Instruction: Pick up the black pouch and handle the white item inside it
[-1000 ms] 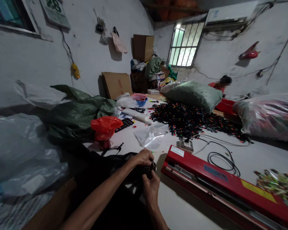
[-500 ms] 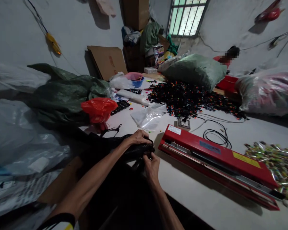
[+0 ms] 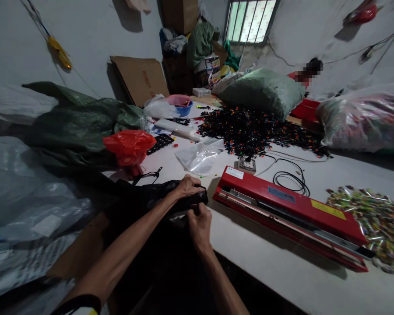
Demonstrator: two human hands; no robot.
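Note:
My left hand (image 3: 188,187) grips the top edge of a black mesh bag (image 3: 151,197) that lies at the near edge of the white table (image 3: 276,267). My right hand (image 3: 198,221) pinches the same bag from below, just under the left hand. A long red heat sealer (image 3: 292,210) lies right of my hands, close to them. What is inside the bag is hidden in the dark.
A heap of small black and coloured pieces (image 3: 252,131) covers the far table. A clear plastic bag (image 3: 200,157), a red bag (image 3: 129,146), a black cable (image 3: 290,179) and shiny wrappers (image 3: 377,218) lie around. Green sacks and another person (image 3: 307,72) are at the back.
My view has tilted down and drawn back. Both hands stay on the black mesh bag, and the right hand has shifted slightly left under it.

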